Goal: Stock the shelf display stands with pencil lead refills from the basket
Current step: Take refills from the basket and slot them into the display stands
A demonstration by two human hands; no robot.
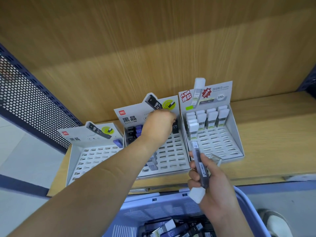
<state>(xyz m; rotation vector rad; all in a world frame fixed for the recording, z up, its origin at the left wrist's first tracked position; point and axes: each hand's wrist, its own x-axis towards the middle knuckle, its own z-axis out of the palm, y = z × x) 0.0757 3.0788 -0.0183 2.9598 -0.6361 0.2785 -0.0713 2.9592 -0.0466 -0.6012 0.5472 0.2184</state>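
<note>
**Clerk:** Entry one, left hand (159,124)?

**Checker:** Stretched forward over the middle stand (171,159), knuckles up. Fingers curled round the top of a black refill (174,127) marked HB 07, upright in the back row. Dark refills (135,130) just left of that hand, same row.

**Clerk:** Entry two, right hand (206,178)?

**Checker:** Nearer the body, wrapped round a clear refill tube (196,151). White cap at the wrist end, other end aimed at the right stand (222,144). Thumb laid along the tube.

**Clerk:** Stock beyond the right hand?

**Checker:** White-capped refills (201,120), upright, filling the back rows of the right stand.

**Clerk:** Left of the left forearm?

**Checker:** Left stand (95,156), one blue refill (117,142) in the back corner nearest the forearm.

**Clerk:** Below the hands?

**Checker:** Lilac basket (248,211), directly under the right hand, loose refills (171,226) heaped inside. Wooden shelf (273,142) carrying all three stands, side by side.
</note>
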